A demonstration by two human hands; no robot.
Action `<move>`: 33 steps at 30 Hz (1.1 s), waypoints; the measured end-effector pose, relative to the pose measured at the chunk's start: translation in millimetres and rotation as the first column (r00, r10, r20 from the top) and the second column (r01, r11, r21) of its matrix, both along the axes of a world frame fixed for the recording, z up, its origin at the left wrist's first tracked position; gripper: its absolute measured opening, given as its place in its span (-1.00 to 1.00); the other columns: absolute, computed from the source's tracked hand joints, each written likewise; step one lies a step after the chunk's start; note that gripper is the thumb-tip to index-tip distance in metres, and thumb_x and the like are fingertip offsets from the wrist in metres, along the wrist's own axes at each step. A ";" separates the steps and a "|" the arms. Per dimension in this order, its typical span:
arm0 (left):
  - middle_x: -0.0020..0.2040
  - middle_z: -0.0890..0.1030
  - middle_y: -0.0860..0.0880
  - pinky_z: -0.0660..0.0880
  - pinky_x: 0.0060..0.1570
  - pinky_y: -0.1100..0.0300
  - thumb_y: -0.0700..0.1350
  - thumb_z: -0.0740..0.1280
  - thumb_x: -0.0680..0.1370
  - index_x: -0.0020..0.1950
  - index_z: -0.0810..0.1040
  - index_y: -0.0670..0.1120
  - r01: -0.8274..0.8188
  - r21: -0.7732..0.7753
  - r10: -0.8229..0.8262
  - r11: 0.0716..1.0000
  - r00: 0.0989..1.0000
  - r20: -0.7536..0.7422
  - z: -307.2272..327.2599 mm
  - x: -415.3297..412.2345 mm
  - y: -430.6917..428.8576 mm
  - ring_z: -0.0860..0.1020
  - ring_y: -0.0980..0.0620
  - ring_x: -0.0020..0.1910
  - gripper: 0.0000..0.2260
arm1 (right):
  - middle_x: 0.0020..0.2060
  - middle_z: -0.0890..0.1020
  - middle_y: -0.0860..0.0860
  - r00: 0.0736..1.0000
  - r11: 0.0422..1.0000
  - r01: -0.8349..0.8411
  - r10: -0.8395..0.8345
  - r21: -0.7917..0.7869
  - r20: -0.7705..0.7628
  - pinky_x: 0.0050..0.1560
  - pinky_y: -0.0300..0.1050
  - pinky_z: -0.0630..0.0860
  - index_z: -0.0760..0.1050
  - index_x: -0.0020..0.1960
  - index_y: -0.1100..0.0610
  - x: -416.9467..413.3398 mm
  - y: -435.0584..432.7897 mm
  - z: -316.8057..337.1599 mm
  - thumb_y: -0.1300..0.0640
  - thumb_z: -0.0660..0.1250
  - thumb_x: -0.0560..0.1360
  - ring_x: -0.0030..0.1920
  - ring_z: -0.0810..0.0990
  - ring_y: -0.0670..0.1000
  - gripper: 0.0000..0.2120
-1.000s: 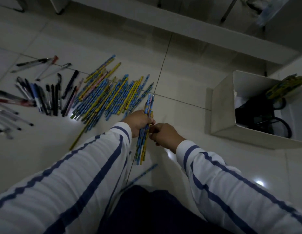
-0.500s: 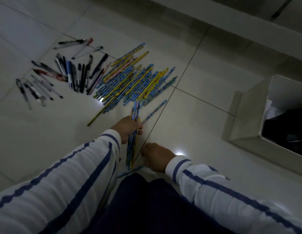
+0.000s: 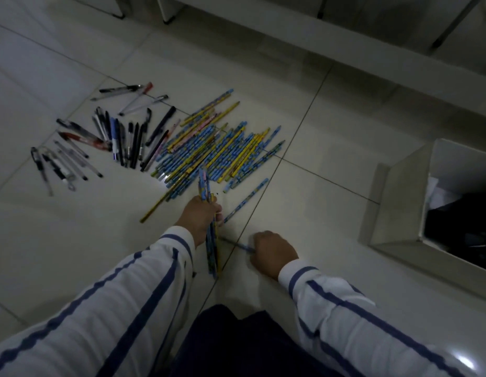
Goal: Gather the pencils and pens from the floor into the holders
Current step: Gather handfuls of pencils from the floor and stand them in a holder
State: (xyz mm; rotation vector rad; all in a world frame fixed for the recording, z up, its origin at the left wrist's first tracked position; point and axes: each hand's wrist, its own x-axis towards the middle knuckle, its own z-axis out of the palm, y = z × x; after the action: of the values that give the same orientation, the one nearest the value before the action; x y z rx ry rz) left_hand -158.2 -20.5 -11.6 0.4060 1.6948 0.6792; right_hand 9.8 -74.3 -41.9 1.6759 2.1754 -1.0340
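Observation:
My left hand (image 3: 199, 217) grips a bundle of blue and yellow pencils (image 3: 211, 240) held upright over the tiled floor. Just to its right, my right hand (image 3: 273, 253) pinches a single blue pencil (image 3: 237, 244) lying low near the floor. One stray pencil (image 3: 245, 202) lies diagonally beyond both hands. Farther out a large pile of blue and yellow pencils (image 3: 217, 148) is spread on the floor. Several dark and clear pens (image 3: 119, 137) lie to the left of that pile.
A white open box (image 3: 399, 202) stands on the floor at the right with dark holders (image 3: 464, 229) inside. A long white ledge (image 3: 318, 36) crosses the back. My dark trouser leg (image 3: 236, 346) fills the bottom centre.
My right hand let go of the bundle, dropped to the floor near my knee and took hold of a single blue pencil. My left hand keeps the bundle.

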 end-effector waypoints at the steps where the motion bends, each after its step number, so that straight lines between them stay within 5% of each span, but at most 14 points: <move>1: -0.10 0.46 -0.17 0.45 -0.23 0.07 -0.31 0.22 0.57 -0.02 0.44 -0.15 -0.031 0.007 0.031 0.999 1.000 0.006 1.1 -1.1 4.4 0.47 -0.05 -0.29 -0.92 | 0.08 0.56 0.17 0.995 0.994 0.103 -0.103 -0.032 0.002 -0.05 -0.09 0.46 0.47 0.10 0.24 4.1 10.9 4.6 0.15 0.23 0.49 0.06 0.56 0.19 -0.77; 4: -0.01 0.44 -0.18 0.41 -0.26 0.10 -0.32 0.23 0.57 -0.08 0.44 -0.12 -0.135 0.026 0.134 0.990 0.990 0.038 -1.1 -5.5 16.5 0.45 -0.08 -0.21 -0.88 | 0.04 0.57 0.18 0.971 0.969 0.238 -0.239 -0.064 0.001 -0.13 -0.13 0.40 0.39 0.06 0.22 3.5 36.3 10.4 0.19 0.22 0.48 0.04 0.55 0.19 -0.82; 8: 0.04 0.44 -0.18 0.43 -0.15 0.08 -0.33 0.21 0.58 0.11 0.45 -0.15 -0.197 0.055 0.193 0.979 0.979 0.062 -3.4 -11.2 26.7 0.44 -0.05 -0.20 -0.84 | 0.13 0.50 0.22 0.998 0.994 0.003 -0.009 0.109 0.062 0.02 0.02 0.48 0.36 0.25 0.20 -12.5 67.3 13.9 0.31 0.15 0.49 0.15 0.46 0.21 -0.67; 11: -0.06 0.50 -0.18 0.48 -0.28 0.10 -0.30 0.21 0.60 0.25 0.45 -0.25 -0.227 0.050 0.226 0.973 0.974 0.022 -8.3 -16.8 30.1 0.48 -0.03 -0.26 -0.77 | 0.22 0.41 0.22 0.968 0.959 -0.211 0.179 0.191 0.174 0.09 0.07 0.46 0.32 0.36 0.17 -22.4 91.4 13.4 0.30 0.15 0.54 0.29 0.34 0.22 -0.61; 17: -0.23 0.38 -0.13 0.37 -0.35 0.11 -0.34 0.17 0.59 0.18 0.41 -0.23 -0.309 0.025 0.308 0.951 0.950 0.055 -20.6 -24.0 21.2 0.38 -0.03 -0.33 -0.82 | 0.21 0.43 0.23 0.910 0.905 -0.384 0.338 0.182 0.240 0.07 0.09 0.43 0.38 0.30 0.24 -35.0 107.5 9.2 0.33 0.17 0.54 0.25 0.36 0.22 -0.67; 26: 0.01 0.50 -0.20 0.44 -0.14 0.01 -0.33 0.22 0.58 0.28 0.40 -0.23 -0.321 -0.032 0.323 0.946 0.937 0.134 -9.2 -8.1 29.2 0.49 -0.09 -0.24 -0.73 | 0.22 0.41 0.20 0.979 0.990 -0.076 0.051 0.117 0.196 0.13 0.06 0.45 0.42 0.24 0.26 -13.5 105.1 24.3 0.35 0.13 0.52 0.22 0.42 0.20 -0.69; 33: 0.00 0.58 -0.19 0.50 -0.14 -0.01 -0.27 0.20 0.61 0.16 0.49 -0.29 -0.206 0.028 0.185 0.978 0.926 0.328 37.3 52.1 54.1 0.55 -0.08 -0.18 -0.82 | 0.08 0.58 0.20 0.974 0.974 0.225 -0.225 0.020 0.018 -0.15 -0.13 0.38 0.42 0.15 0.23 13.4 109.0 88.7 0.22 0.14 0.56 0.05 0.57 0.18 -0.79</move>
State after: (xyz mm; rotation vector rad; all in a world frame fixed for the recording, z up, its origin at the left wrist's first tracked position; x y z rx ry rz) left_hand -106.0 33.6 25.7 0.1560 1.4128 0.8958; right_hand 23.2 34.7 46.7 1.9682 2.0223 -1.0495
